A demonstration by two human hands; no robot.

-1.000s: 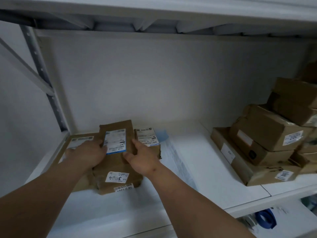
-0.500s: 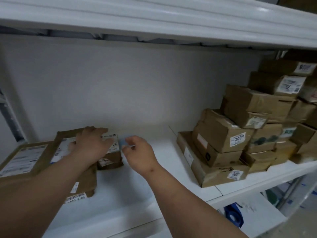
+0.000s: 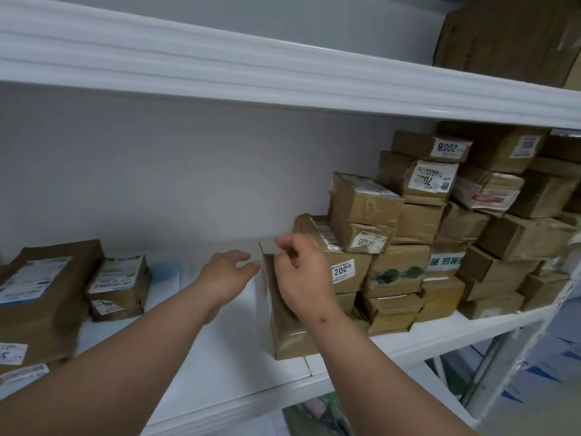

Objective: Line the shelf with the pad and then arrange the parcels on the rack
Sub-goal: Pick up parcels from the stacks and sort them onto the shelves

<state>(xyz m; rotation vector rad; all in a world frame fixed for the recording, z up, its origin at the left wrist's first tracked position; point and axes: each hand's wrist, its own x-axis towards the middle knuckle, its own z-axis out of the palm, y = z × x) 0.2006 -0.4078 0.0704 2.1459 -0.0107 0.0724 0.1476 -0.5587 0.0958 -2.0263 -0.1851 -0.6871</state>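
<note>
A white pad [image 3: 220, 347] lies on the shelf, with a faint blue patch at its back. At the left stand a large flat brown parcel [image 3: 47, 294] and a smaller labelled parcel [image 3: 118, 284]. A pile of brown parcels [image 3: 440, 234] fills the right of the shelf. Along the pile's left side lies a long flat parcel [image 3: 279, 338]. My right hand [image 3: 301, 278] is on this parcel, thumb and curled fingers pinching its far top corner. My left hand [image 3: 229, 272] hovers over the pad just left of it, fingers relaxed, holding nothing.
The white beam of the upper shelf [image 3: 283, 77] runs close overhead, with a big carton [image 3: 509, 36] on it at the right. The shelf's front rail [image 3: 424, 347] runs below my arms. A grey wall closes the back. More items show on the level below.
The view swung right. Both hands left the parcels at the left and moved right across the pad; my right hand reached the pile and closed on the long parcel's corner.
</note>
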